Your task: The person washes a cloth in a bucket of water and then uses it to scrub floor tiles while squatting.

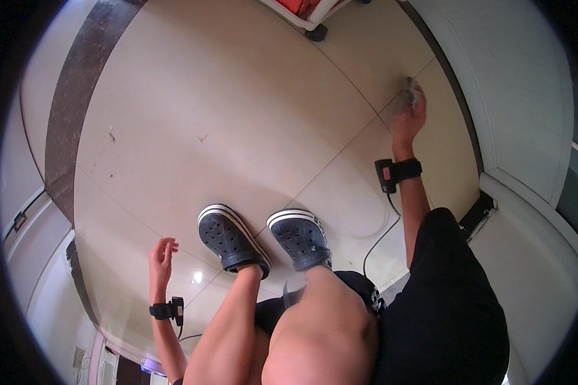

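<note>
My right hand (412, 113) reaches out over the tiled floor (231, 91) at the right. Its fingers are closed on a crumpled, greyish, see-through piece (409, 91), blurred, perhaps a wad of plastic or a cloth; the exact kind cannot be told. My left hand (162, 255) hangs at the lower left beside my leg, with fingers loosely curled and nothing seen in it. Small dark scraps of dirt (111, 137) lie on the floor at the left, and a thin wisp of debris (202, 138) lies nearer the middle.
Dark clogs (229, 238) are on my feet at the centre. A white-framed cart or rack (313, 21) with a black caster stands at the top. White door panels (515, 96) bound the right side. A dark threshold strip (70, 96) crosses the left. Cables run from both wrist devices.
</note>
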The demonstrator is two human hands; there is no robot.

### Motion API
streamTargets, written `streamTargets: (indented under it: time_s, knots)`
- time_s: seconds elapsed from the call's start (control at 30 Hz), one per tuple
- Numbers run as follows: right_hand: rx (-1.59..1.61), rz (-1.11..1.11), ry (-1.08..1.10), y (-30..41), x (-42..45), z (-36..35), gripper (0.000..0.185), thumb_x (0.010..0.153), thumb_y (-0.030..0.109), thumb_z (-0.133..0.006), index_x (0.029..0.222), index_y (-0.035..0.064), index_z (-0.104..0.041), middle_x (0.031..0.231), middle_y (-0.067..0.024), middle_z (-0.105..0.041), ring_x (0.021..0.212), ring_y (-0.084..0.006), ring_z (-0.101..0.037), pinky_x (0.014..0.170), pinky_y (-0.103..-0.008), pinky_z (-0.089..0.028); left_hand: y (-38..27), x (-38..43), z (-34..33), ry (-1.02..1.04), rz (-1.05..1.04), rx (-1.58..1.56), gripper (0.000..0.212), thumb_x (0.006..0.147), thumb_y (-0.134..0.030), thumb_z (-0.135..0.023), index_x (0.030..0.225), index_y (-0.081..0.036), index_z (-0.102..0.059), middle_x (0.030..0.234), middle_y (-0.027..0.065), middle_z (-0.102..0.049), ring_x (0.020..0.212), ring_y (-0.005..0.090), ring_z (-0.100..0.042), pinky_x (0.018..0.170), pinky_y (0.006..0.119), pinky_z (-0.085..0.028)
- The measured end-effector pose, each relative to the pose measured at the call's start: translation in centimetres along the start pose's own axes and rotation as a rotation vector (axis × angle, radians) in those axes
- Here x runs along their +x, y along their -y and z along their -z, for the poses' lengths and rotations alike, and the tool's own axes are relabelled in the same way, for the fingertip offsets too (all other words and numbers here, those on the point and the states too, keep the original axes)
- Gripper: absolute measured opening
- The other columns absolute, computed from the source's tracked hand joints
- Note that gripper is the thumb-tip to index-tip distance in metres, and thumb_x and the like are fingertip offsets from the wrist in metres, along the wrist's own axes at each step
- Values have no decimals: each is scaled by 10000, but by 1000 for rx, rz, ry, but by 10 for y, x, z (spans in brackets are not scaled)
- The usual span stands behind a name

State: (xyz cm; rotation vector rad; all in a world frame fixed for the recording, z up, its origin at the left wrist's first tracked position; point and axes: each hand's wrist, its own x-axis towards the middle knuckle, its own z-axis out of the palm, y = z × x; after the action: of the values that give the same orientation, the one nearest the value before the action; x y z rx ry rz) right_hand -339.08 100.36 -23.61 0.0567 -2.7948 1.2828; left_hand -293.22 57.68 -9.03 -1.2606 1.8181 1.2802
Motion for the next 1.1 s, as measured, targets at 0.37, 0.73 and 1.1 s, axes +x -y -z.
streamTargets:
  time_s: [0.37,0.73,1.1]
  knots:
    - [-38,303,194,101,-52,-50,632,694,-182,-411,1266,62,-521,1280,-104,-532,1199,-284,-475,1044,-355,-366,-31,42,-3,33,-305,142,158,932,-98,-536,1046,-1,-589,904,109,-665,825,180,-639,744,289,-504]
    - [-228,76,51,82,-171,259,514,798,-127,-429,1273,49,-519,1294,-114,-534,1180,-249,-509,1030,-356,-382,-238,61,-11,234,-940,515,184,906,-21,-522,1078,-38,-585,911,108,-667,836,204,-647,716,320,-511]
    - [97,-486,-547,-35,-254,378,356,881,-4,-491,1228,42,-553,1163,-69,-600,1055,-186,-555,948,-309,-437,-242,112,-44,431,-890,468,163,892,-22,-547,1048,-27,-594,872,97,-661,821,175,-629,742,296,-497]
